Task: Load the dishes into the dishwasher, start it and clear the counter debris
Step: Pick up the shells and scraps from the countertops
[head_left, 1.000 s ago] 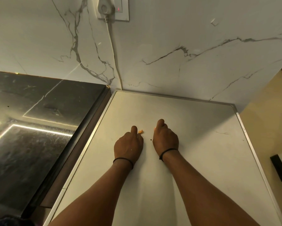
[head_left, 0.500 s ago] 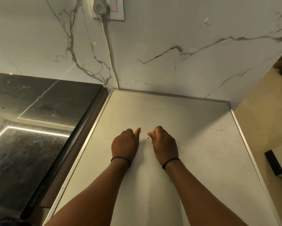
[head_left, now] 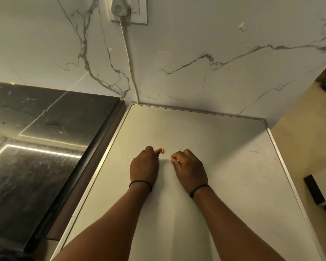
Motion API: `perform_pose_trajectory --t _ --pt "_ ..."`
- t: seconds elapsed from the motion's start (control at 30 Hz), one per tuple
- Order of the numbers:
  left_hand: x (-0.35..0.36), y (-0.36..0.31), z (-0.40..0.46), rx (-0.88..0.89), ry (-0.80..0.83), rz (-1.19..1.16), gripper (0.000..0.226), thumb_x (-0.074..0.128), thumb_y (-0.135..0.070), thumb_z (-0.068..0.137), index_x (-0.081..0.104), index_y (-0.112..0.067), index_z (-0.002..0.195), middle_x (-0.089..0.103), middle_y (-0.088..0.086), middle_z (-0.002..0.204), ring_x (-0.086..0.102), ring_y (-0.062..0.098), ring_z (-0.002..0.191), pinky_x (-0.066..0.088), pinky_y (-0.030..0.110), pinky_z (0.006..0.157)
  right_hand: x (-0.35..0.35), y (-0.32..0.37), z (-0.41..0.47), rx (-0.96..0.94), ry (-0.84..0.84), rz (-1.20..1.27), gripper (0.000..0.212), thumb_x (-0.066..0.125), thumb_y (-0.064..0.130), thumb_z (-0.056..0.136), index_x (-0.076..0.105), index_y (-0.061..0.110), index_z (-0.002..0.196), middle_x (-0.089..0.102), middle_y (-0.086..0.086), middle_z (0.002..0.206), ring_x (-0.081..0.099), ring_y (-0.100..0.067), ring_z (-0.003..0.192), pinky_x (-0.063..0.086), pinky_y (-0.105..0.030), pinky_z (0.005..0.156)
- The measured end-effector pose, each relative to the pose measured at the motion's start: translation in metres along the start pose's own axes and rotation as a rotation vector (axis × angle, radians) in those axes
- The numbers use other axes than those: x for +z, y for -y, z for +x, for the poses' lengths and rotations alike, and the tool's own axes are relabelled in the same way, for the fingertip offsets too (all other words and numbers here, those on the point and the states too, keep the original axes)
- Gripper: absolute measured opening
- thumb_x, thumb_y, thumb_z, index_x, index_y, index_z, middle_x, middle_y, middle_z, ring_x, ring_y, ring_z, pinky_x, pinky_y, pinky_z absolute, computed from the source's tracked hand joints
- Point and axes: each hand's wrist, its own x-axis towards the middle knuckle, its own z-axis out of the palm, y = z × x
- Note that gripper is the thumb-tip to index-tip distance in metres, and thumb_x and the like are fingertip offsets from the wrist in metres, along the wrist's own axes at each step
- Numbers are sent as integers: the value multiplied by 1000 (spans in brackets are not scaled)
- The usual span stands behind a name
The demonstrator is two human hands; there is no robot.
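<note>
A small orange crumb (head_left: 162, 150) lies on the white appliance top (head_left: 224, 147). My left hand (head_left: 144, 166) rests on that top with its fingers curled under, and its thumb tip touches the crumb. A hand's width to the right, my right hand (head_left: 189, 169) also rests there, fingers curled and thumb pressed against them. Whether anything is pinched in it is hidden. A tiny dark speck (head_left: 180, 149) sits just beyond the right hand. No dishes are in view.
A marble wall (head_left: 196, 53) backs the top, with a socket and plug (head_left: 128, 9) and a white cable (head_left: 129, 59) running down to the corner. A glossy black counter (head_left: 36, 147) adjoins on the left. Beige floor (head_left: 305, 144) lies to the right.
Both hands slid slightly back toward me and stay curled. The orange crumb, hidden half a second ago, shows again at my left thumb tip.
</note>
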Motion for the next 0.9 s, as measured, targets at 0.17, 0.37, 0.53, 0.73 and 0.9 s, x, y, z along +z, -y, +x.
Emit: perform_pose_trajectory --t 0.17,0.37,0.53,0.73,0.9 --pt "1 -1 1 23 39 81 37 32 -50 100 45 -18 86 55 2 79 46 22 61 35 29 56 2 2 0 7 1 19 17 59 28 93 62 12 86 57 -4 84 56 -20 68 48 -28 60" --pt "3 0 0 70 86 144 48 33 -51 100 61 -13 89 62 5 93 61 28 78 37 30 59 1 7 5 192 -95 110 16 48 20 97 54 11 85 58 -5 83 52 -23 71 34 -25 63" --pt "-1 -7 1 35 75 125 55 28 -57 99 60 -12 93 64 6 94 62 28 79 38 31 59 -10 15 24 587 -142 631 36 46 24 99 57 9 68 60 -4 63 50 -17 55 40 -28 51" --pt "-4 -7 1 44 45 118 46 31 -60 96 51 -19 87 60 2 87 55 22 67 39 29 56 -16 24 44 796 48 1116 18 53 19 92 64 9 81 58 -2 68 44 -9 51 33 -19 41" --pt "3 -6 -2 88 81 145 44 36 -59 94 53 -19 85 59 2 88 59 26 73 38 30 58 5 21 42 464 -45 499 16 65 29 88 74 16 86 67 4 80 57 -7 70 46 -18 65"
